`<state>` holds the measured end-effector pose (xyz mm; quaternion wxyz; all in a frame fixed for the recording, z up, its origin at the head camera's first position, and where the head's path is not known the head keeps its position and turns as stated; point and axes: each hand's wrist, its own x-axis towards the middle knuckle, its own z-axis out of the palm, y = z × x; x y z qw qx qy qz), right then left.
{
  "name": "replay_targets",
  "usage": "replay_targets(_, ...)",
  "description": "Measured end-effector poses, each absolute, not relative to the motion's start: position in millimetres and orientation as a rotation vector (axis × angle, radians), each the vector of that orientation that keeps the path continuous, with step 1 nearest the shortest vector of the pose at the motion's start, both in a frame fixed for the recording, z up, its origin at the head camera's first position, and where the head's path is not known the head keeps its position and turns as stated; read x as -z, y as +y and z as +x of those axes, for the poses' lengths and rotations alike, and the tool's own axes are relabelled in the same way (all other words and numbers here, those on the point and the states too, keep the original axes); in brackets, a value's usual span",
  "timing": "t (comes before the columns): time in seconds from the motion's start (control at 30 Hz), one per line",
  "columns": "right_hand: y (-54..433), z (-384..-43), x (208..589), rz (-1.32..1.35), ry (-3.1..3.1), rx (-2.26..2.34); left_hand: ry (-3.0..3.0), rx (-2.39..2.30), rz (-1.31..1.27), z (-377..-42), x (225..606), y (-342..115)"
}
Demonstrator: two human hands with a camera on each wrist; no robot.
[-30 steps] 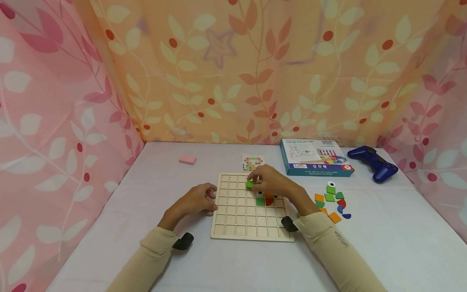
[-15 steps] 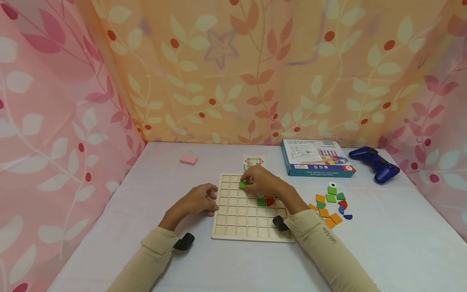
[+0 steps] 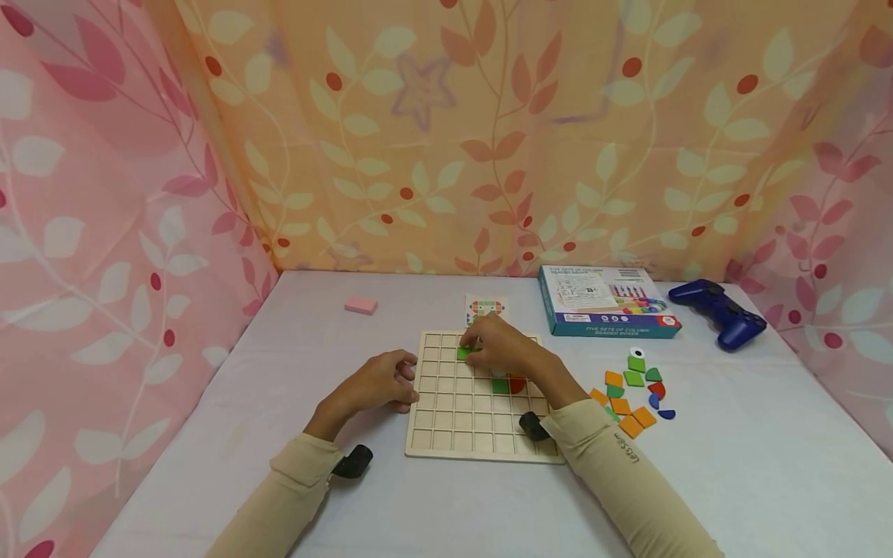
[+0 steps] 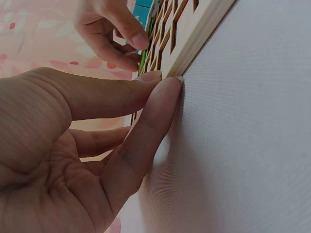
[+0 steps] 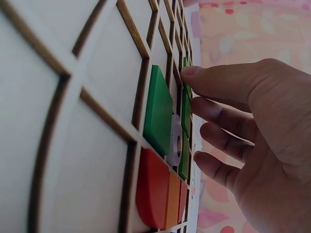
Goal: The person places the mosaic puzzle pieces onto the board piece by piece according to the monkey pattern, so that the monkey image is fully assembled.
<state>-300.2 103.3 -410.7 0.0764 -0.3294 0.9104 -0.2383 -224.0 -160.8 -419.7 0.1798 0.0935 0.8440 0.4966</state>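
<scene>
A wooden grid board point(image 3: 453, 422) lies flat on the table, its left edge pinched between the thumb and a finger of my left hand point(image 3: 373, 385). In the left wrist view those fingertips point(image 4: 167, 92) meet right at the board's rim. My right hand point(image 3: 505, 345) is over the far rows, thumb and finger pinching a green tile point(image 3: 463, 353) at a cell. Close by, the right wrist view has another green tile point(image 5: 158, 114), a white eye tile point(image 5: 176, 145), a red rounded tile point(image 5: 151, 194) and an orange tile point(image 5: 172, 201) in cells. The hand partly hides these from the head.
Loose coloured tiles point(image 3: 619, 405) lie scattered right of the board. Behind it is a pattern card point(image 3: 486, 308), partly covered by the right hand. A box point(image 3: 610, 304) and a blue game controller point(image 3: 718, 311) stand back right; a pink block point(image 3: 360, 306) is back left.
My right hand has moved left along the far rows with the green tile, then almost stopped over the last half second. The left hand stays at the board's edge.
</scene>
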Motion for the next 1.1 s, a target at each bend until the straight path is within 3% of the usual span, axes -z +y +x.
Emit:
replay_targets(0.5, 123, -295, 404, -0.863, 2.689, 0.776, 2.383, -1.400, 0.252, -223, 417, -160)
replay_targets(1.1, 203, -270, 391, -0.766, 2.774, 0.755, 2.395, -1.377, 0.264, -224, 418, -160)
